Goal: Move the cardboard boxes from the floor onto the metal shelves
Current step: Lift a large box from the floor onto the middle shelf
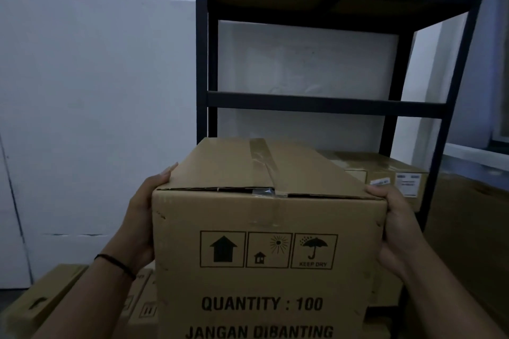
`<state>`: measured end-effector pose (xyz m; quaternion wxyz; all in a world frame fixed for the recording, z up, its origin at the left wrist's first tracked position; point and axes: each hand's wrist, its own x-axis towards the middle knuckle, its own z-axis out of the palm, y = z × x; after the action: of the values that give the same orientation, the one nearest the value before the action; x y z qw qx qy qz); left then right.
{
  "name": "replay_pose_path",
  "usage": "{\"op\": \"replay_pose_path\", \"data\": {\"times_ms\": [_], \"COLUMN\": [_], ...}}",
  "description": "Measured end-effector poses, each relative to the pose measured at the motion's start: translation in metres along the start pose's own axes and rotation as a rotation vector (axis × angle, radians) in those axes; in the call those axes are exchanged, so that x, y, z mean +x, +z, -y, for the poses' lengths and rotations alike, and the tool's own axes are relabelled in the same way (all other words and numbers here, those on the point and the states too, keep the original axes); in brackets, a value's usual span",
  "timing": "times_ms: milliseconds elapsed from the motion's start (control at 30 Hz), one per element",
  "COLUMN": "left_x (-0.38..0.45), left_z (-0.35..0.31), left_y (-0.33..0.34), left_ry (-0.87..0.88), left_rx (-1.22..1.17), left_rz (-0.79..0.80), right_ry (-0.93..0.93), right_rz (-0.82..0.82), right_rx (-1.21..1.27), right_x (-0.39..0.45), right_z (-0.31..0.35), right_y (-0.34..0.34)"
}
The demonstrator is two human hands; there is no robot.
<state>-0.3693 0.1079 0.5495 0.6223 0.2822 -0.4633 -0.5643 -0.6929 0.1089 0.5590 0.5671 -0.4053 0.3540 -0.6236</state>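
Dim bluish light, soft blur throughout, wide-angle bending at edges

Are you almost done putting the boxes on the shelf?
Not yet. Done: one taped brown cardboard box with white labels already sits on the black metal shelf. In hand: the left hand and right hand hold a big printed brown cardboard box. Left: more brown boxes down low.

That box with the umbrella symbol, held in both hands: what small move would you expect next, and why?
Probably a lift and push forward onto the shelf ahead. The left hand and right hand grip the box by its sides in front of the rack, and the space above that crossbar looks open, while another box fills the level below.
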Motion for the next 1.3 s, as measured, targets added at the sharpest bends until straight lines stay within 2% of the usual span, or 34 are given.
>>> {"op": "replay_pose_path", "data": {"times_ms": [133,733,1300], "left_x": [0.015,0.078,0.132], "left_z": [-0.003,0.008,0.008], "left_y": [-0.005,0.004,-0.001], "left_ry": [0.007,0.031,0.053], "left_rx": [0.016,0.023,0.039], "left_rz": [0.005,-0.042,-0.052], "right_ry": [-0.014,-0.014,-0.055], "right_rz": [-0.023,0.057,0.09], "right_rx": [0.007,-0.023,-0.011], "right_x": [0.02,0.104,0.144], "right_z": [-0.001,0.01,0.015], "right_y": [0.005,-0.007,-0.004]}}
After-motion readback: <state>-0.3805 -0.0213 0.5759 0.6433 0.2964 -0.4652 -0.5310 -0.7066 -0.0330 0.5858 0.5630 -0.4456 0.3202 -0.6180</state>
